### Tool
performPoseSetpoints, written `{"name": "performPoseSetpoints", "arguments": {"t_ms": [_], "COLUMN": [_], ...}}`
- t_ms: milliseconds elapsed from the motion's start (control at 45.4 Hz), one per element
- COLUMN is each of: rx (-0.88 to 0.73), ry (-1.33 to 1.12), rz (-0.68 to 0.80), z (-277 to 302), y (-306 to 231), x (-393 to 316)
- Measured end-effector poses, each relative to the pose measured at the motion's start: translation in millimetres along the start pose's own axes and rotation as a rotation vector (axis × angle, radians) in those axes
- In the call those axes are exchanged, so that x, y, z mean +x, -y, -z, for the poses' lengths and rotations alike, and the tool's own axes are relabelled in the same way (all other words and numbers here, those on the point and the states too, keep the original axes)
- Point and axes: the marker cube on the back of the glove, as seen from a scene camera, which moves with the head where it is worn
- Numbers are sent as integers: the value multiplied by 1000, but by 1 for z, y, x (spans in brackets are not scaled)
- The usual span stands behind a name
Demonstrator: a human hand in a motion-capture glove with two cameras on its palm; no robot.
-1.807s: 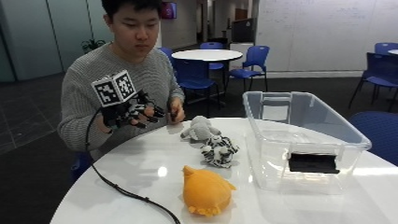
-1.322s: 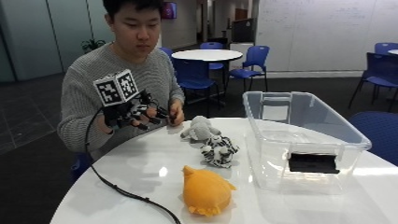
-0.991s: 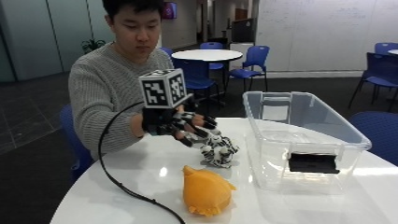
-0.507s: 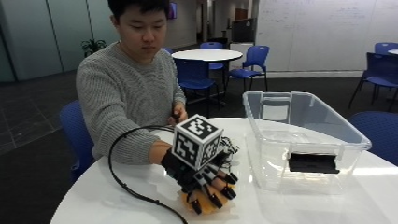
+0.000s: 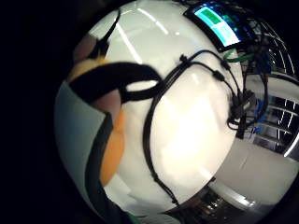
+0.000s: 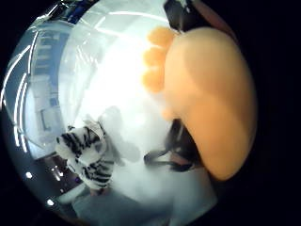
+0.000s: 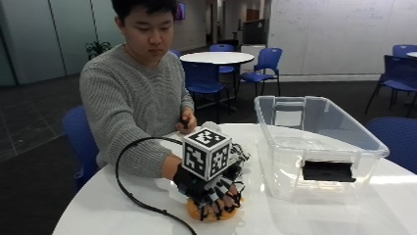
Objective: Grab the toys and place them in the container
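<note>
**A:** Orange plush, that is what sits under my palm; one orange toy [image 7: 215, 211] lying on the white table [image 7: 98, 215], and my gloved right hand [image 7: 212, 191] is spread over the top of it with the fingers curving down around its sides; I would call that grasping it, though it rests on the table and is not lifted.

**B:** How many toys do you count in all?

**A:** Two that I can be sure of; the orange one, and one striped black-and-white toy [image 6: 89, 155] standing on the table just beside it; from across the table that second one is mostly hidden behind my hand, so I cannot tell if another lies there too.

**B:** And the container?

**A:** One clear plastic container [image 7: 319, 147], open-topped, standing on the table near my right hand; a dark label shows on its near wall; no toy shows inside it.

**B:** Your other hand?

**A:** Bare, raised near my chest; I cannot tell what it is doing.

**B:** The surface and the room?

**A:** One round white table, glossy, catching the lights; behind me one more round white table [image 7: 216, 58] with blue chairs [image 7: 261, 61] around it, a dark floor, and a pale wall.
</note>
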Motion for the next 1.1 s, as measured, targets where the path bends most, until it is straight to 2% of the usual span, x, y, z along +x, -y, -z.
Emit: {"name": "performPoseSetpoints", "arguments": {"t_ms": [132, 353, 419, 595, 749, 925, 1036, 1102], "rx": [160, 207, 246, 397, 460, 374, 291, 263], "ry": [40, 85, 137, 196, 195, 315, 329, 276], "rz": [25, 54, 82, 193, 241, 282, 344, 432], "z": [9, 29, 64, 200, 274, 283, 260, 242], "y": [1, -4, -10, -24, -14, 13, 30, 32], "x": [-3, -3, -7, -34, -63, -135, -220, -275]}}
